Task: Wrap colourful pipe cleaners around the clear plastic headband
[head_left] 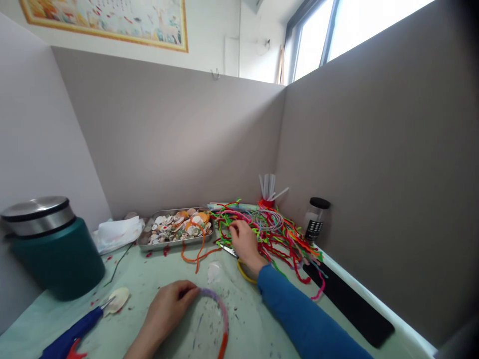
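Between the thumb and fingers of my left hand [172, 301] is the end of a fuzzy chenille stem [221, 309], purple fading through pink to red-orange; it arcs right and down past the lower picture edge. My right hand [245, 242], in a blue sleeve, reaches over a tangled pile of colourful chenille stems [277, 244]. Its fingers are drawn together, and whatever they may pinch is too small to make out. Below that hand lie scissors [245, 271] with yellow handles, partly covered by the wrist. A loose orange chenille stem [202, 257] curls left of them.
A metal tray [160, 246] of shells stands at the back, beside white tissue [119, 232]. At left are a green flask [56, 259], a blue glue gun [75, 331] and a shell [119, 300]. Glue sticks [267, 187], a black-lidded jar [317, 219] and a black strip [352, 304] lie right.
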A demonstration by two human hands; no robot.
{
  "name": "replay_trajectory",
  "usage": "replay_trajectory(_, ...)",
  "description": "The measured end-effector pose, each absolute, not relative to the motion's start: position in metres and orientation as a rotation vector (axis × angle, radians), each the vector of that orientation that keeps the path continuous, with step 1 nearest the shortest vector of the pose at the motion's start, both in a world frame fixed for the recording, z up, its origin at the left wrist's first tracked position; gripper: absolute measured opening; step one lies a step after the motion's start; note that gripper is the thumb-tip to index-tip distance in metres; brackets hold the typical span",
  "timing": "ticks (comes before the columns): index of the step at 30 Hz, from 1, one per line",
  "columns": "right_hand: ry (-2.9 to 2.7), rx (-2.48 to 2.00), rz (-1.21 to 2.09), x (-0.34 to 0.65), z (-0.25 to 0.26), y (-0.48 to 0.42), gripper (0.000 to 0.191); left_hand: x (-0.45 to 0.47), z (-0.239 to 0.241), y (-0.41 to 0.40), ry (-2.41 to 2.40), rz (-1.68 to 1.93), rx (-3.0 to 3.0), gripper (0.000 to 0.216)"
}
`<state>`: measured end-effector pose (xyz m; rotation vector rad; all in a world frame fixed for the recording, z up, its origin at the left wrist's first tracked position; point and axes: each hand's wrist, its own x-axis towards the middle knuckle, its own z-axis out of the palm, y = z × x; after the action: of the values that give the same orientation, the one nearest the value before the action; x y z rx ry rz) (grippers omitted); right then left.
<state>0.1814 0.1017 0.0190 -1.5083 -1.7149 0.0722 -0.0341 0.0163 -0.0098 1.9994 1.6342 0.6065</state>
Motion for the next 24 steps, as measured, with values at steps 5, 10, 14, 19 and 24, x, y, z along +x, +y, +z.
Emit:
replay_trajectory(5,-1.676,-1.76,-0.001,0.221,0.036,0.116,0.024,-0.032,-0.008,0.016,1.651,0.576,1.994,0.027)
replay_trajectory(10,-1.755,-1.997,0.121,0.245,0.033,0.125,0.015,-0.033,-0.009,0.016,1.68,0.556,1.991,0.027)
replay_trajectory(14,-1.755,-1.99,0.08,0.248,0.037,0.126,0.017,-0.034,-0.01,0.016,1.682,0.551,1.988,0.027)
replay_trajectory(19,-1.658,-1.899,-0.047,0.255,0.052,0.126,0.034,-0.033,-0.009,0.018,1.679,0.542,1.997,0.027)
replay_trajectory(24,-1.791,-1.77,0.067,0.266,0.052,0.128,0.045,-0.033,-0.01,0.018,1.678,0.542,1.999,0.026)
